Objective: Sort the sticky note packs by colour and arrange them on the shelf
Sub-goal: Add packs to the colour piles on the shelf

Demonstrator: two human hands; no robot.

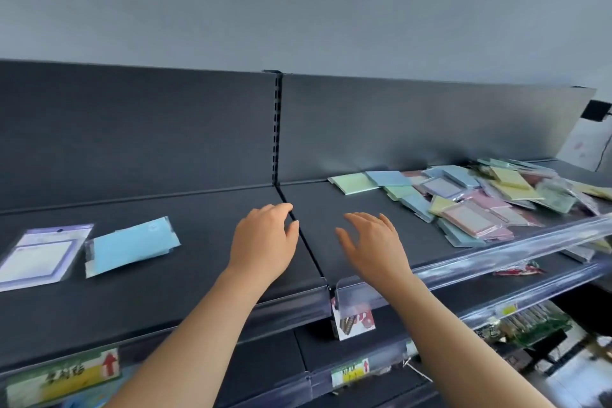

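Shelf point(159, 295), pack pile point(470, 209) right of hands point(263, 242) point(374, 243)

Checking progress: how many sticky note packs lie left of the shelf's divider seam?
2: a lilac-framed pack at the far left and a blue pack just right of it. More may lie beyond the left edge.

No wording is legible. A green-and-yellow price label point(63, 376) on the lower shelf edge point(198, 325) at left shows a red upward arrow beside blurred dark characters, and a smaller yellow price label point(350, 373) near the middle bears another red arrow. The header print on the purple-framed sticky note pack point(43, 255) is too blurred to read.
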